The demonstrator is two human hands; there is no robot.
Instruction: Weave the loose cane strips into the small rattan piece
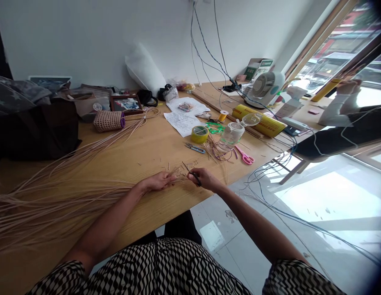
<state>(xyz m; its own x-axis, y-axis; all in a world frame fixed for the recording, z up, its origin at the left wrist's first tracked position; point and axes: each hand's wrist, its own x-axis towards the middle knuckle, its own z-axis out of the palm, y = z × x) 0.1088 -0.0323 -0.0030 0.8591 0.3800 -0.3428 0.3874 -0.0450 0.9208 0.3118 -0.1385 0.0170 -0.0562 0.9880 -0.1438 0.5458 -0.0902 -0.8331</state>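
Observation:
My left hand [158, 181] pinches the gathered end of a long bundle of pale rattan strands [64, 200], which fans out leftward across the wooden table [153, 164]. My right hand [202, 179] is just to its right, gripping a thin dark pointed tool [190, 173]. The tool's tip reaches toward the strand ends. Its exact kind is partly hidden by my fingers. Short cut bits of strand lie around both hands.
Blue-handled scissors [195, 148], pink scissors [244, 155], a yellow tape roll [199, 134] and a glass jar [232, 133] stand ahead. Papers [181, 123], a woven pouch [107, 121], a fan [266, 88] and dangling cables [209, 53] lie beyond. The table edge runs right of my hands.

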